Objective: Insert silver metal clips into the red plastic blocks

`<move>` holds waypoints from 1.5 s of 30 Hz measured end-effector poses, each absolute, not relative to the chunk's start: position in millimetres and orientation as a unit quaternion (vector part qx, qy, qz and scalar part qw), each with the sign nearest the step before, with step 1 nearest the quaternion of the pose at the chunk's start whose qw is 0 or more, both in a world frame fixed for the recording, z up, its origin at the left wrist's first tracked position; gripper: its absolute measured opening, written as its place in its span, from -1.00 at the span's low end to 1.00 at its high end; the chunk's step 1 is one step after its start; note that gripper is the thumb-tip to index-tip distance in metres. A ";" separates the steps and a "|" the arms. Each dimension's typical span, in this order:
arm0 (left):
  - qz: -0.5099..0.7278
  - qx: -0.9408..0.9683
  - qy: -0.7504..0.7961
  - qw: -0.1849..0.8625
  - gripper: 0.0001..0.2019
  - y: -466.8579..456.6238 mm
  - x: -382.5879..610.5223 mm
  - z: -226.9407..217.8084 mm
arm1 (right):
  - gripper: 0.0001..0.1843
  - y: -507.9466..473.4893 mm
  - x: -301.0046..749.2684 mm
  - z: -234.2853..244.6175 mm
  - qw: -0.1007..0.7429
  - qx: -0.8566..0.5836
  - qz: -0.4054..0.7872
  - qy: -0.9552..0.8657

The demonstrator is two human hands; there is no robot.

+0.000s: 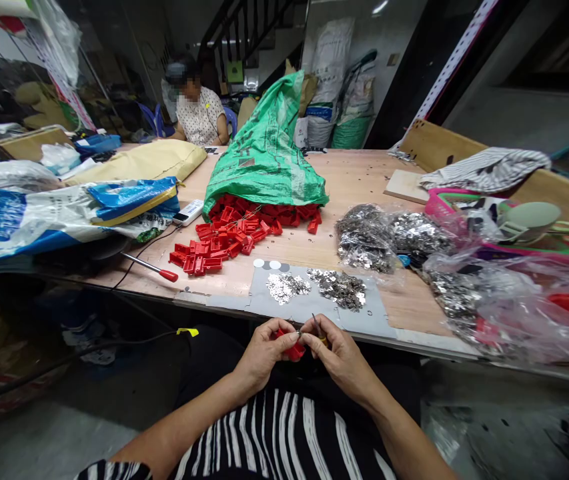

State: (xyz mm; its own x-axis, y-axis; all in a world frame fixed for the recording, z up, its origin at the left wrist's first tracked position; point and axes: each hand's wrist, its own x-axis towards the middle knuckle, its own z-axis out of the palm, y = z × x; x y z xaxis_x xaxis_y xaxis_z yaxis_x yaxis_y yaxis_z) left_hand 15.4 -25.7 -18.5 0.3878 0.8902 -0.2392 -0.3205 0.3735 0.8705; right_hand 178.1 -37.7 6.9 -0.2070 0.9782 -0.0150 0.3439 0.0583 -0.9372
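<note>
Just off the table's front edge, my left hand [268, 350] is closed around a red plastic part [293, 351]. My right hand [333, 347] meets it, thumb and forefinger pinched at the part's upper end on a tiny metal piece [299, 332]. A thin pointed tool with a yellow handle [323, 341] is also tucked in the right hand; its kind is hard to make out. Beyond the hands, a pile of shiny metal pieces [287, 288] and a darker metal pile [344, 291] lie on a grey sheet [259, 303].
Red plastic parts [214, 247] spill from a green woven sack [264, 160]. Bags of metal pieces [369, 237] and a pink basket [444, 203] stand at right. A red-tipped lever [167, 275] juts out at left. Another person [201, 113] sits across the table.
</note>
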 end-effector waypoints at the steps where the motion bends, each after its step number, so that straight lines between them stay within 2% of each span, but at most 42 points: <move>1: 0.408 0.369 0.367 0.750 -0.69 -25.7 15.3 -17.9 | -0.79 -37.5 179.0 6.9 0.354 -0.519 0.454 -0.632; 8: 0.406 0.339 0.358 0.770 -0.67 -25.7 14.9 -13.8 | -0.66 -36.7 186.1 7.3 0.333 -0.525 0.494 -0.608; 13: 0.413 0.391 0.373 0.733 -0.71 -25.6 16.0 -16.8 | -0.68 -36.7 186.2 6.3 0.320 -0.540 0.472 -0.619; 17: 0.450 0.482 0.405 0.633 -0.78 -24.0 15.3 -22.0 | -0.69 -35.0 186.0 7.4 0.327 -0.555 0.439 -0.626; 22: 0.501 0.590 0.443 0.452 -0.46 -22.4 9.0 -25.8 | -0.70 -36.0 186.2 11.1 0.331 -0.588 0.389 -0.627; 26: 0.531 0.687 0.423 0.259 -0.58 -22.7 4.6 -21.9 | -0.72 -40.0 182.0 14.3 0.325 -0.586 0.380 -0.637; 29: 0.544 0.720 0.390 0.183 -0.62 -23.7 3.4 -19.4 | -0.74 -42.2 177.6 17.5 0.321 -0.586 0.380 -0.640; 32: 0.535 0.743 0.362 0.175 -0.64 -25.6 2.3 -19.6 | -0.76 -43.1 174.2 20.4 0.318 -0.592 0.370 -0.641; 38: 0.512 0.759 0.346 0.207 -0.53 -28.8 0.6 -22.7 | -0.76 -43.9 169.7 23.3 0.297 -0.619 0.337 -0.644; 45: 0.512 0.755 0.345 0.221 -0.55 -30.8 1.5 -21.9 | -0.76 -41.8 168.7 23.3 0.275 -0.635 0.324 -0.645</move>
State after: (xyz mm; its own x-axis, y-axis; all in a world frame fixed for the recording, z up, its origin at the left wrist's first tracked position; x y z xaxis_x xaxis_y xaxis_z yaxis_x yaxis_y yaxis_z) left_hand 1.5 -30.8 -21.9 0.2385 0.7472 0.6204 0.2937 -0.6644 0.6873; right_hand 168.7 -41.8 23.3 -0.0413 0.9975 -0.0569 0.6406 -0.0173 -0.7676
